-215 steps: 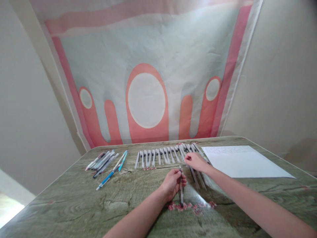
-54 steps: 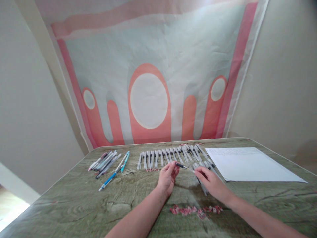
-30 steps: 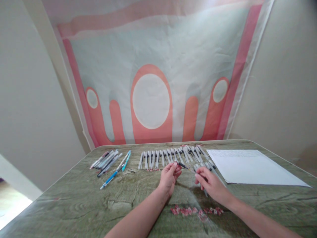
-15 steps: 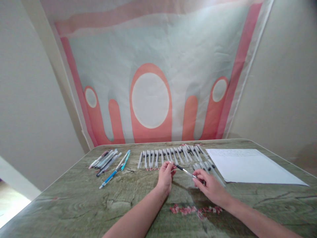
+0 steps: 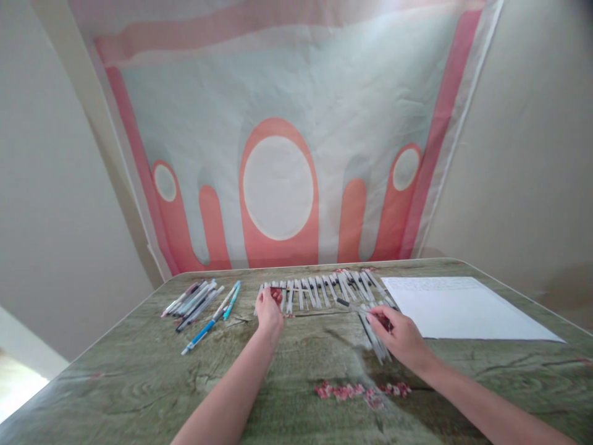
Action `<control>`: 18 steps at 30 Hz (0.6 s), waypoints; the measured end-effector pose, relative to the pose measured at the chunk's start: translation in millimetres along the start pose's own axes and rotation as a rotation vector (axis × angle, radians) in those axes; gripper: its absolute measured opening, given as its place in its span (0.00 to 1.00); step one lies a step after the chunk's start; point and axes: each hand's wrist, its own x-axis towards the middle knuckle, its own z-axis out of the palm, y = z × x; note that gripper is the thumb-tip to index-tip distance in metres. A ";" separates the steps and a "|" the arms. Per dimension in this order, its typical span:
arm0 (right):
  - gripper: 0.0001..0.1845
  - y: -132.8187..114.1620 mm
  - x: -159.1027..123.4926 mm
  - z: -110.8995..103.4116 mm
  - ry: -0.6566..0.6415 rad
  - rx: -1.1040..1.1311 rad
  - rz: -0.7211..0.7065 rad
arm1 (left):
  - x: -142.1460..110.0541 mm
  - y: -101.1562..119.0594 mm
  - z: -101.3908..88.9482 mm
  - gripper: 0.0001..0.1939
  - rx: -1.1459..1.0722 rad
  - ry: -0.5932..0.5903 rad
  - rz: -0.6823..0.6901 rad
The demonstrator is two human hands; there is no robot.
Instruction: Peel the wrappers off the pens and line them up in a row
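Right hand [image 5: 402,337] fingers are pinching a pen [image 5: 353,305] by its near end, its long axis running left and away, dark tip pointing left over the pen row [image 5: 319,290]. Left hand [image 5: 269,311] is resting curled at the row's left end, grip unclear, on the table [image 5: 139,383]. A paper sheet [image 5: 458,306] is lying right.
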 end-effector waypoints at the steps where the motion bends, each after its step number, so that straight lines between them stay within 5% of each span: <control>1: 0.14 2.6 1.0 0.0 0.021 -0.023 0.000 | -0.3 -1.3 -0.8 0.12 -0.002 -0.013 -0.009; 9: 0.14 11.6 2.3 0.3 0.079 -0.139 -0.188 | -45.5 -19.9 8.7 0.14 0.149 -0.384 -0.253; 18: 0.13 18.2 0.7 3.3 0.120 -0.379 -0.388 | -65.0 -31.2 7.2 0.14 0.542 -0.567 -0.416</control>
